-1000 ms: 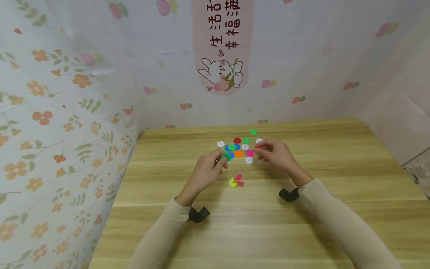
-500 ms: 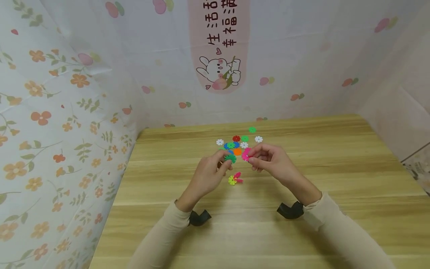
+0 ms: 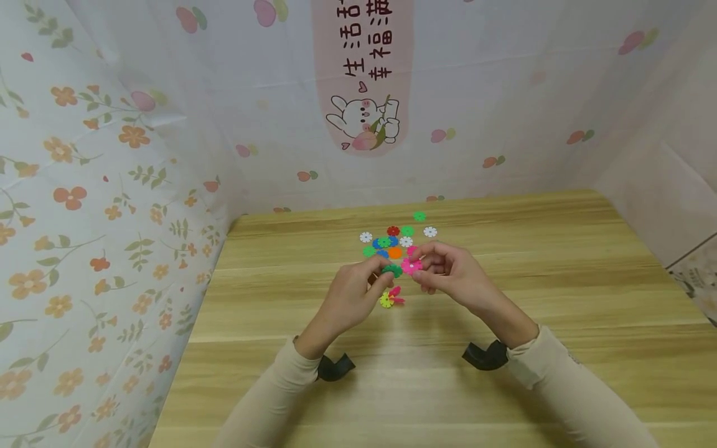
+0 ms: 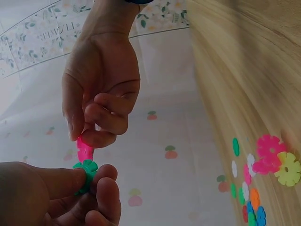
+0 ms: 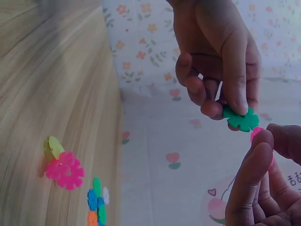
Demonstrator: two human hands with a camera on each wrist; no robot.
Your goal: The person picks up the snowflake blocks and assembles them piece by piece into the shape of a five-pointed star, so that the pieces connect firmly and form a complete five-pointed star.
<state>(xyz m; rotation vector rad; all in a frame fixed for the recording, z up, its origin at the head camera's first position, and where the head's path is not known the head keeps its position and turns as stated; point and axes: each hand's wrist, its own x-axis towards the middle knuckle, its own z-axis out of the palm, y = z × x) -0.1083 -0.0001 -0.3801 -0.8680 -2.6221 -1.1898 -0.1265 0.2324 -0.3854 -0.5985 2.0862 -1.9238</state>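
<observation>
My left hand pinches a green notched plastic disc between thumb and fingertips. The right hand pinches a pink notched disc by its edge. Both discs are held above the table, rim to rim; in the left wrist view the pink disc meets the green disc, but I cannot tell whether their notches interlock. Fingertips hide part of each. Below, nearer me, lies a joined piece: a yellow disc with pink discs slotted into it.
Several loose notched discs lie beyond the hands on the wooden table, among them an orange disc, a red disc and a white disc. Printed cloth hangs behind the table and at the left.
My right hand has taken a pink disc from the spread and brought it left and nearer me. The left hand has shifted slightly right with the green disc, so the two discs now meet.
</observation>
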